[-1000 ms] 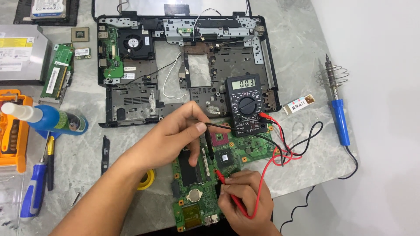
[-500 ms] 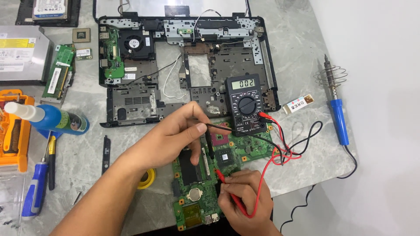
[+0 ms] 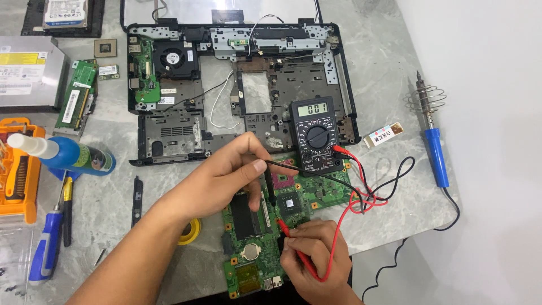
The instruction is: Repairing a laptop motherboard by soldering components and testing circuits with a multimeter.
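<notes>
A green circuit board point(image 3: 248, 257) lies at the near edge of the grey marble table point(image 3: 384, 96). My left hand point(image 3: 223, 175) pinches a black meter probe point(image 3: 270, 189) and holds its tip down on the board's middle. My right hand point(image 3: 316, 257) grips the red probe point(image 3: 285, 230), its tip touching the board just below the black one. Both leads run to a black multimeter point(image 3: 316, 135) with a lit display, resting on the board's far right end and the opened laptop base point(image 3: 237, 85) behind it.
A blue-handled soldering iron point(image 3: 435, 141) lies at the right, its black cord trailing off the edge. At the left are a blue bottle point(image 3: 73, 157), an orange tool case point(image 3: 17, 169), screwdrivers point(image 3: 48, 243), a memory stick point(image 3: 76, 99), a silver drive point(image 3: 25, 73) and yellow tape point(image 3: 189, 231).
Both hands stay on the probes at the same spots on the board. Only the meter's reading has changed.
</notes>
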